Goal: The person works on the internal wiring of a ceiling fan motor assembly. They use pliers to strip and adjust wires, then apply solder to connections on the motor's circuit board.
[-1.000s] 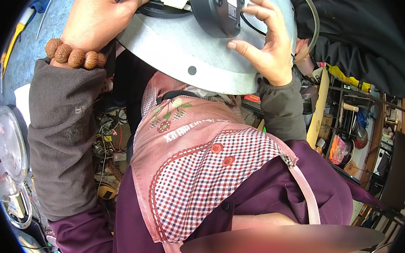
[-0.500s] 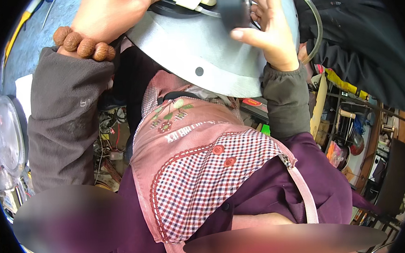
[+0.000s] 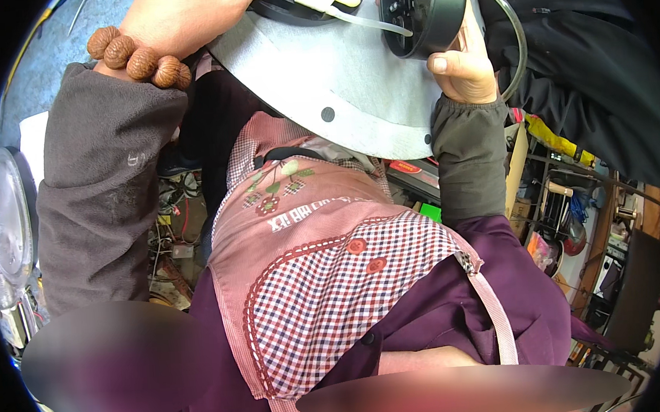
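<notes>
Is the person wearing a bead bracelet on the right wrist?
No, the brown bead bracelet sits on the left wrist, while the right hand wears none.

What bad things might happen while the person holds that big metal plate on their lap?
1. The plate seems to rest on the lap, not a bench, so it may tip or slide off.
2. The right hand steadies the black round part by its edge; it might slip.
3. The white strip runs from the left hand to that part and may snag or pull loose.
</notes>
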Motion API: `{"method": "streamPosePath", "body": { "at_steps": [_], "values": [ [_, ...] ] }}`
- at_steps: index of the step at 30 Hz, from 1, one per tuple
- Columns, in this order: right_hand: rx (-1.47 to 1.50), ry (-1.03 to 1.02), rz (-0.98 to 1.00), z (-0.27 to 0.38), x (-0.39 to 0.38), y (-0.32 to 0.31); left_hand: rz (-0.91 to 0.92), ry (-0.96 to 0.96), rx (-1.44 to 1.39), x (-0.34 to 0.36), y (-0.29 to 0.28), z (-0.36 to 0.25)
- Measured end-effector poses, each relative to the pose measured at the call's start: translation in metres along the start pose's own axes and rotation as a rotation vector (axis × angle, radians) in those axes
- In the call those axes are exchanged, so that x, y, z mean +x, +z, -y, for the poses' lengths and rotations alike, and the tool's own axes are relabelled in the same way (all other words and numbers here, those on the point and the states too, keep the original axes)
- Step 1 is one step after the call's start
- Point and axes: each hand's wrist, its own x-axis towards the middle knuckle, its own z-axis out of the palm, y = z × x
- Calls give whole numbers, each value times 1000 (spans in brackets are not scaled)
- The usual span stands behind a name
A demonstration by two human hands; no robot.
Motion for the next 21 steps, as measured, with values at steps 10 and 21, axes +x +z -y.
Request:
{"method": "streamPosePath", "body": {
  "at_steps": [10,21],
  "values": [
    [181,-62,-6,-19,-8,-13,19,15,-26,6,-1,14],
    [181,-12,-35,-12,-6,-6,-7,22,75,-3,-5,2]
  ]
}}
